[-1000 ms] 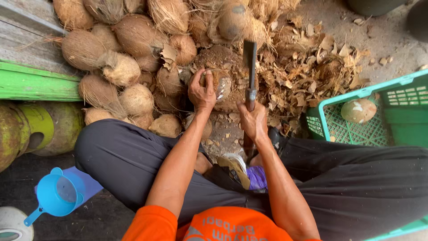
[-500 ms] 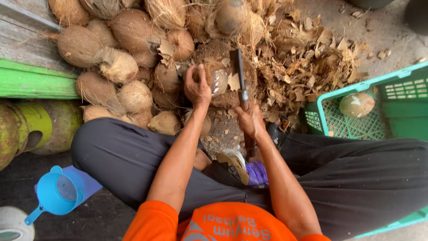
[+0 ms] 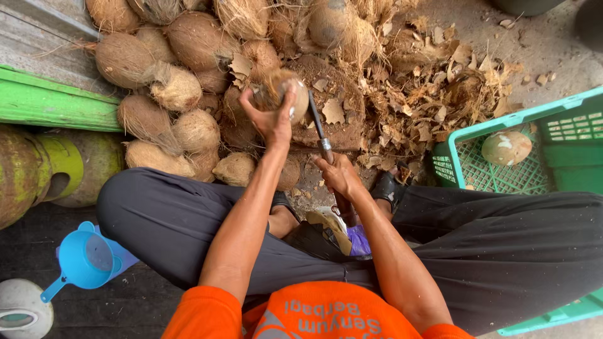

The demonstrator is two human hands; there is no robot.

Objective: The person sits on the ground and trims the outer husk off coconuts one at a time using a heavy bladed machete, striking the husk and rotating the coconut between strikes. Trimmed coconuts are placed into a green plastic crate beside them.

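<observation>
My left hand (image 3: pixel 271 118) grips a partly husked coconut (image 3: pixel 284 94) and holds it up over a brown chopping stump (image 3: pixel 326 113). My right hand (image 3: pixel 339 177) is closed around the handle of a big knife (image 3: pixel 318 129). Its dark blade points forward and its edge meets the coconut's right side. I sit with my legs in dark trousers spread to both sides, and an orange shirt shows at the bottom.
A heap of fibrous brown coconuts (image 3: pixel 182 75) lies ahead on the left. Husk scraps (image 3: pixel 433 94) cover the ground ahead on the right. A green plastic crate (image 3: pixel 553 163) at right holds one peeled coconut (image 3: pixel 506 148). A blue scoop (image 3: pixel 81 260) and green board (image 3: pixel 50 103) sit left.
The left hand has turned the coconut and lifted it a little. The knife has swung from upright beside it to slanting against its right side.
</observation>
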